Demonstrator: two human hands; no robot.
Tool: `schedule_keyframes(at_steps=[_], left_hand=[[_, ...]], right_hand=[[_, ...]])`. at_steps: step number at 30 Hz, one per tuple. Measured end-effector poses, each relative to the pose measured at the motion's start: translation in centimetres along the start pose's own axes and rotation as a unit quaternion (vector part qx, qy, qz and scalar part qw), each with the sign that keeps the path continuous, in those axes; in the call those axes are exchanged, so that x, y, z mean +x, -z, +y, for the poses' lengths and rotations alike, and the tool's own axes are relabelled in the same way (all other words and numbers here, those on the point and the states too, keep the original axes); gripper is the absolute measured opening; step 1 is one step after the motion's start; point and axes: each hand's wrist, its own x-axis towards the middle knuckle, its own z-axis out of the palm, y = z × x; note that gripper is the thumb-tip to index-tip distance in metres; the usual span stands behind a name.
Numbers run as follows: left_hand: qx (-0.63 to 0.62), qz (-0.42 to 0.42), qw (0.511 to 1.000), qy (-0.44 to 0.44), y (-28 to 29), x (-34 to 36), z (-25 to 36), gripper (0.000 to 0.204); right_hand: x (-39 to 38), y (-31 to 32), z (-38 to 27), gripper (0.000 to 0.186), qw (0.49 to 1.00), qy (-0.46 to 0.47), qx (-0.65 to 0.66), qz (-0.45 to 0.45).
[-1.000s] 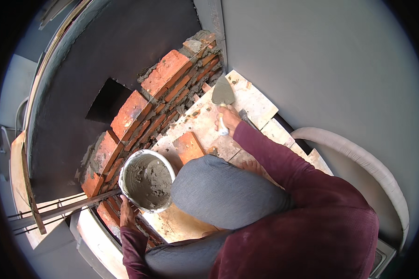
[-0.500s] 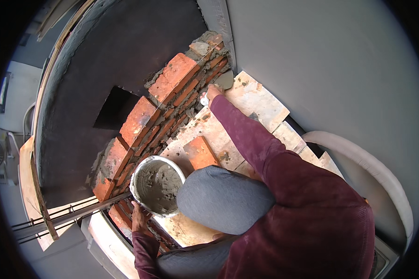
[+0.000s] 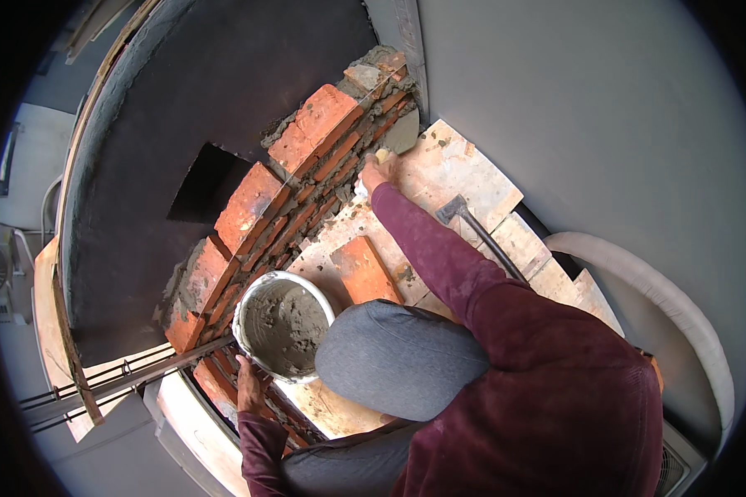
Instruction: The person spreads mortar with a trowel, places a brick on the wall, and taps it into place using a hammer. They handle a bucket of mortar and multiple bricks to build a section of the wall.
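My right hand point(image 3: 375, 172) grips a trowel point(image 3: 400, 132) by its pale handle, with the blade against the mortar on the face of a low brick wall point(image 3: 311, 124), near its far end. My left hand point(image 3: 251, 383) is closed on the lower edge of a white bucket point(image 3: 284, 325) of wet grey mortar, left of my bent knee point(image 3: 402, 360). A loose orange brick point(image 3: 365, 269) lies on the pale board floor point(image 3: 439, 166) beside the bucket. A long-handled tool with a metal head point(image 3: 464, 217) lies right of my forearm, which partly hides it.
A dark panel point(image 3: 133, 232) with a square opening stands behind the bricks, and a grey wall point(image 3: 580, 108) rises at the right. A curved pale hose point(image 3: 655, 294) runs beside it. Thin metal rods point(image 3: 124, 377) and a wooden board point(image 3: 54, 315) are at the lower left.
My right hand with the trowel has moved forward and left from over the boards to the wall's mortar face. More of the long-handled tool shows now. My left hand stays by the bucket.
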Motion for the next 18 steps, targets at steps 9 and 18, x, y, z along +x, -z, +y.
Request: schedule_keyframes(at_steps=[9,18], left_hand=[[0.031,-0.012,0.999,-0.016,-2.4,-0.4,2.3,0.079],[0.029,-0.03,0.999,-0.025,-1.1,0.0,1.3,0.081]], right_hand=[[0.4,-0.1,-3.2,0.035,0.984,0.112,0.139,-0.01],[-2.6,-0.8,-6.2,0.036,0.989,0.096,0.111,-0.026]])
